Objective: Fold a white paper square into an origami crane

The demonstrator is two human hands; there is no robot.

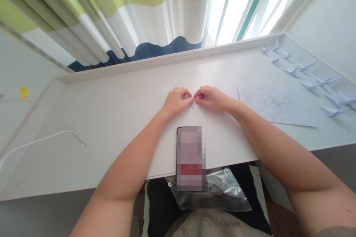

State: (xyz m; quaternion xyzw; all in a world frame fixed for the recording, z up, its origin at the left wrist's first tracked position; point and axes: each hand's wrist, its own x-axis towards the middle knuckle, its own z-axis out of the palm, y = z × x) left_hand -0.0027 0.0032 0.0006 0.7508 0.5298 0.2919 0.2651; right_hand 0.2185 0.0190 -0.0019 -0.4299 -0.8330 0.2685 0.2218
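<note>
White desk (111, 118) with raised back rim, set against window (239, 11); striped curtain (125, 7), green, white and dark blue, drawn over left part; window bars (224, 5) white and teal, strong daylight behind; pale wall (328, 18) at right

Desk (111, 111) holdings: one small folded paper piece (193, 102), one phone (190, 155), one printed sheet (274, 107), two strands of white cable (41, 139), and roughly nine paper cranes (317, 83), exact count unclear. Hands, two: left hand (175, 102), right hand (213, 98). Elsewhere: one curtain (125, 11), one yellow tag (23, 92), one clear plastic bag (222, 189).
</note>
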